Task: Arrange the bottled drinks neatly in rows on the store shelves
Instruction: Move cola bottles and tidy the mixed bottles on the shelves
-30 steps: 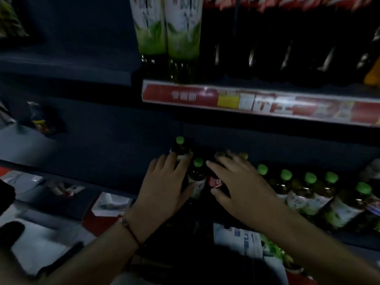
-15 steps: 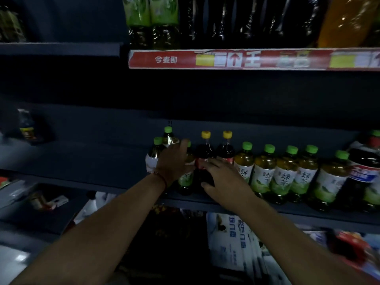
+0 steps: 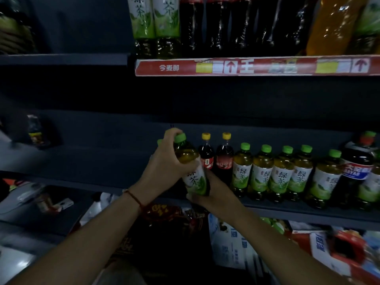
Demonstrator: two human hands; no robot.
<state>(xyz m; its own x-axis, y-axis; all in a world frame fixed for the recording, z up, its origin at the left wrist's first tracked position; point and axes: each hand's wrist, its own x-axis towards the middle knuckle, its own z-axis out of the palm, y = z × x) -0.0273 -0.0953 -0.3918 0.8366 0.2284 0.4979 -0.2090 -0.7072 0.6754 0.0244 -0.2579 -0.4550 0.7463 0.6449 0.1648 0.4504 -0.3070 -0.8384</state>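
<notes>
Left hand (image 3: 168, 165) wrapped around the upper body of a green tea bottle (image 3: 190, 165), right hand (image 3: 207, 194) clamped on its base, at centre of the frame. Bottle tilted, lifted off the shelf (image 3: 308, 210), probably to turn the label forward and set it into line. Just right of it two yellow-cap bottles (image 3: 216, 155), then a tea row (image 3: 273, 171) with labels reading 绿茶. Red strip (image 3: 246, 66) above, upper middle, marked 今麦郎. Dark cola bottle (image 3: 357, 167) at right edge, label unclear.

Middle shelf: seven small green-capped green tea bottles (image 3: 241, 168), one more green cap half hidden; two yellow-capped dark drink bottles (image 3: 206, 155); one large dark cola bottle (image 3: 356, 171). Hands: two.
</notes>
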